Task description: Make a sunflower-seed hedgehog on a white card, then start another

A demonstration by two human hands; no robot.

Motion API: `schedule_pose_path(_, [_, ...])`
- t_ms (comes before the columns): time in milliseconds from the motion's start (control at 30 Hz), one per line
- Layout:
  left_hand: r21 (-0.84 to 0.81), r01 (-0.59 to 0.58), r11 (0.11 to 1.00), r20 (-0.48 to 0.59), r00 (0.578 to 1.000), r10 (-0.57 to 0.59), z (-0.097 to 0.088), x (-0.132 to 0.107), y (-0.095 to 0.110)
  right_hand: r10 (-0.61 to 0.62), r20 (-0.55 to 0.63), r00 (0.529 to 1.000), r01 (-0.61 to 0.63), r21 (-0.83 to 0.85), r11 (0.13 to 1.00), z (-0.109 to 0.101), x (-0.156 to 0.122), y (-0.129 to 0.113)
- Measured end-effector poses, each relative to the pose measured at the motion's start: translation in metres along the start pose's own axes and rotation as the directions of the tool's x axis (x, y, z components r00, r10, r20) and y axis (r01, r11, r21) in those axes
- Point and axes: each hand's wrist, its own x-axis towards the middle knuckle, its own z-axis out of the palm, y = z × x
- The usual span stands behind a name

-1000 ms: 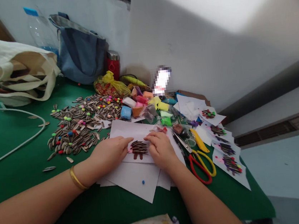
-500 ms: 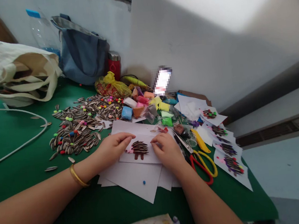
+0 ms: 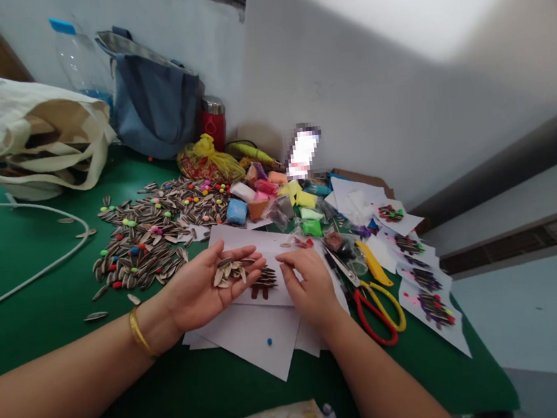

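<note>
Sunflower seeds [image 3: 230,272] lie loose in my left hand [image 3: 202,290], cupped palm-up and spread, just left of the seed figure [image 3: 265,279] on the paper [image 3: 252,333], where my right hand [image 3: 312,285] presses flat, nearer it.

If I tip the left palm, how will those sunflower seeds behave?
The seeds lie loose on the open left hand, so they would probably slide off and scatter. They look small, thin and light, likely hard to pinch singly.

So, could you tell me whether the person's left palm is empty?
No, the left hand is turned palm up and cups a small heap of sunflower seeds.
</note>
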Motion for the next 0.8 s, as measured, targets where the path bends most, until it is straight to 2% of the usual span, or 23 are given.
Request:
schedule_pose_path(167, [0.005, 0.047, 0.999, 0.062, 0.997, -0.048, 0.005, -0.005, -0.006, -0.041, -0.003, 0.999, 0.041, 0.012, 0.999, 0.000, -0.002, -0.012])
schedule_pose_path(333, [0.030, 0.081, 0.996, 0.107, 0.991, -0.083, 0.002, -0.005, -0.012, -0.052, 0.024, 0.998, 0.053, -0.033, 0.998, 0.001, -0.002, -0.015])
schedule_pose_path(500, [0.103, 0.118, 0.988, 0.069, 0.990, -0.125, 0.002, -0.007, -0.016, -0.091, 0.095, 0.991, 0.093, -0.012, 0.996, 0.001, -0.003, -0.018])
schedule_pose_path(600, [0.116, 0.113, 0.987, 0.098, 0.987, -0.125, 0.002, -0.007, -0.015, -0.017, 0.025, 1.000, 0.015, 0.063, 0.998, -0.003, -0.003, -0.015])
schedule_pose_path(700, [0.121, 0.004, 0.993, 0.041, 0.999, -0.009, -0.001, -0.003, -0.010, 0.136, -0.031, 0.990, -0.133, 0.091, 0.987, -0.008, -0.001, -0.003])
schedule_pose_path(800, [0.168, -0.136, 0.976, -0.024, 0.990, 0.141, -0.007, 0.004, -0.002, 0.279, 0.069, 0.958, -0.284, 0.084, 0.955, -0.012, 0.002, 0.013])
